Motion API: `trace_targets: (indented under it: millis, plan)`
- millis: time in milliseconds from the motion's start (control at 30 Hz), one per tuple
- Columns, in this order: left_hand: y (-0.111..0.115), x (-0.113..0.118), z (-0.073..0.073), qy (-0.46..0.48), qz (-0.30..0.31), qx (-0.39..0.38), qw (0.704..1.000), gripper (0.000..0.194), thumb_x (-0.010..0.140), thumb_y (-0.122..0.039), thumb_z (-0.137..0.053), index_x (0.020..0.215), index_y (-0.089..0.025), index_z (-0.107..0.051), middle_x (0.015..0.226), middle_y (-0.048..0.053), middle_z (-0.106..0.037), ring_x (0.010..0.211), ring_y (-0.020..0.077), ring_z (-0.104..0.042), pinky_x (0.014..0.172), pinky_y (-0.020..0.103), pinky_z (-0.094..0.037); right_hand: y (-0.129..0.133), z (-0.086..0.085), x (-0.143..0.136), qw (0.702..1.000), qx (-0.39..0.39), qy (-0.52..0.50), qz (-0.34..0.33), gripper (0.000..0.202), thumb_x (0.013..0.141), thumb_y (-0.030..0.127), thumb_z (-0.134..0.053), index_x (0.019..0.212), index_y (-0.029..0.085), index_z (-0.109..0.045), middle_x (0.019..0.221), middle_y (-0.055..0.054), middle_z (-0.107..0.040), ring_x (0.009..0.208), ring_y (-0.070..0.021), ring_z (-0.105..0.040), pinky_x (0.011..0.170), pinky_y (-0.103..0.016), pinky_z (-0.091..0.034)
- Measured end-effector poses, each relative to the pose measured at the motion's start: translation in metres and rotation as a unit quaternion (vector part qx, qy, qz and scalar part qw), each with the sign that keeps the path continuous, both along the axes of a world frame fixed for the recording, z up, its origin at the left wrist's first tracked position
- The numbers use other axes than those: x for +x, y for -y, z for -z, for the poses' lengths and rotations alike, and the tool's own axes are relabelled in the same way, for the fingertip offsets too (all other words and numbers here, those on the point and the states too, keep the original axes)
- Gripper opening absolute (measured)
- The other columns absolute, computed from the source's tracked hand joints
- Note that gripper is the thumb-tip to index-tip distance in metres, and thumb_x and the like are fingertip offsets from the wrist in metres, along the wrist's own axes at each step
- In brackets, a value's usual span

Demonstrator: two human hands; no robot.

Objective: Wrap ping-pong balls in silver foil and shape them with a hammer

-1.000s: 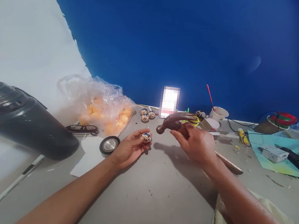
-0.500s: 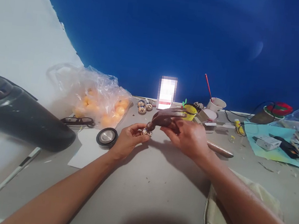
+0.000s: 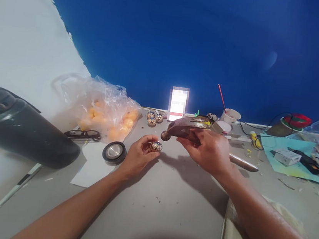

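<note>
Between the thumb and fingers of my left hand (image 3: 140, 152) is a small shiny patterned metallic ball (image 3: 156, 146), low over the grey table (image 3: 147, 219). My right hand (image 3: 209, 149) is wrapped round a claw hammer (image 3: 183, 126) close to its head. The hammer's round striking face hangs just above and right of the ball, apart from it. Its wooden handle sticks out behind the hand to the right. Three similar metallic balls (image 3: 152, 121) lie together farther back, near the wall.
Left stand a dark bottle (image 3: 25, 126), a round black lid (image 3: 114, 152) on white paper, glasses (image 3: 83, 134) and a plastic bag (image 3: 111, 109) of orange pieces. Behind are a bright phone-like screen (image 3: 178, 104) and a cup (image 3: 230, 115). Beige cloth (image 3: 238, 237) lies right, near clutter on blue paper (image 3: 269, 148).
The hammer has come up off the ball and shifted right with my right hand, leaving a gap. My left hand still holds the ball in nearly the same place.
</note>
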State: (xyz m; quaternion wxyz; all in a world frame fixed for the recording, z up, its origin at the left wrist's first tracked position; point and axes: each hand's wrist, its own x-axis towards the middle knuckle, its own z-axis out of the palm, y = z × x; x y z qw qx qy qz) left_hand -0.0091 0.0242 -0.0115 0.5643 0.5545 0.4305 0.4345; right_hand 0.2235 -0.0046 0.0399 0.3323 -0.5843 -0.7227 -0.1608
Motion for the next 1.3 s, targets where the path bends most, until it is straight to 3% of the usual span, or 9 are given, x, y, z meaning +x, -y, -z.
trace_targets:
  millis: [167, 367, 533, 700, 900, 1033, 1167, 1300]
  plan:
    - [0.000, -0.002, 0.000, -0.077, -0.015, 0.030, 0.996, 0.044, 0.068, -0.025, -0.080, 0.110, -0.019, -0.069, 0.088, 0.002, -0.070, 0.078, 0.0168, -0.063, 0.072, 0.029, -0.051, 0.000, 0.009, -0.006, 0.998, -0.031, 0.034, -0.038, 0.046, 0.096, 0.058, -0.056, 0.073, 0.019, -0.067, 0.063, -0.004, -0.068, 0.052, -0.0154, -0.054, 0.053, -0.030, -0.021]
    - [0.001, -0.002, -0.002, -0.115, -0.032, 0.046, 0.992, 0.040, 0.070, -0.028, -0.078, 0.107, -0.020, -0.067, 0.080, -0.001, -0.067, 0.071, 0.0154, -0.061, 0.069, 0.029, -0.049, 0.002, 0.005, -0.005, 0.999, 0.021, 0.020, -0.028, 0.048, 0.098, 0.058, -0.053, 0.077, 0.018, -0.069, 0.062, -0.005, -0.068, 0.052, -0.0159, -0.054, 0.054, -0.029, -0.024]
    - [0.003, 0.001, -0.004, -0.157, -0.044, 0.101, 0.981, 0.034, 0.068, -0.023, -0.075, 0.101, -0.020, -0.069, 0.094, 0.002, -0.068, 0.077, 0.0157, -0.061, 0.076, 0.031, -0.050, 0.004, 0.006, -0.008, 0.996, 0.003, 0.056, -0.068, 0.049, 0.101, 0.056, -0.050, 0.075, 0.018, -0.067, 0.061, -0.005, -0.066, 0.051, -0.0151, -0.052, 0.053, -0.030, -0.020]
    - [0.004, 0.001, -0.006, -0.170, -0.045, 0.135, 0.975, 0.034, 0.069, -0.022, -0.073, 0.103, -0.022, -0.072, 0.101, 0.003, -0.067, 0.077, 0.0157, -0.060, 0.077, 0.031, -0.050, 0.004, 0.005, -0.007, 0.998, 0.037, 0.033, -0.043, 0.050, 0.100, 0.058, -0.050, 0.074, 0.018, -0.067, 0.059, -0.004, -0.065, 0.052, -0.0153, -0.053, 0.054, -0.030, -0.023]
    - [0.006, 0.000, -0.008, -0.135, -0.039, 0.092, 0.986, 0.045, 0.068, -0.020, -0.076, 0.113, -0.021, -0.068, 0.104, 0.004, -0.071, 0.086, 0.0184, -0.063, 0.084, 0.033, -0.050, 0.004, 0.006, -0.011, 0.997, -0.010, 0.034, -0.061, 0.049, 0.098, 0.057, -0.053, 0.071, 0.019, -0.066, 0.060, -0.003, -0.065, 0.051, -0.0147, -0.053, 0.053, -0.030, -0.023]
    - [0.006, 0.000, -0.009, -0.121, -0.036, 0.079, 0.989, 0.036, 0.068, -0.022, -0.078, 0.104, -0.021, -0.071, 0.093, 0.002, -0.070, 0.080, 0.0178, -0.064, 0.077, 0.031, -0.051, 0.004, 0.000, -0.006, 0.999, 0.015, -0.010, -0.034, 0.050, 0.097, 0.061, -0.054, 0.074, 0.019, -0.069, 0.059, -0.003, -0.065, 0.051, -0.0149, -0.053, 0.054, -0.029, -0.028]
    - [0.005, 0.000, -0.009, -0.019, 0.013, -0.016, 1.000, 0.049, 0.066, -0.022, -0.080, 0.114, -0.020, -0.070, 0.084, 0.000, -0.066, 0.074, 0.0159, -0.062, 0.068, 0.029, -0.051, 0.002, -0.003, 0.000, 1.000, 0.016, -0.019, -0.013, 0.051, 0.094, 0.064, -0.055, 0.076, 0.019, -0.070, 0.061, -0.004, -0.066, 0.052, -0.0155, -0.054, 0.054, -0.029, -0.027]
    - [0.004, 0.001, -0.007, 0.043, 0.044, -0.063, 0.996, 0.054, 0.068, -0.027, -0.084, 0.120, -0.020, -0.069, 0.090, 0.001, -0.068, 0.077, 0.0148, -0.062, 0.070, 0.028, -0.053, 0.001, 0.001, -0.001, 1.000, 0.001, -0.015, -0.008, 0.047, 0.093, 0.061, -0.058, 0.078, 0.019, -0.071, 0.066, -0.005, -0.070, 0.054, -0.0158, -0.057, 0.054, -0.029, -0.027]
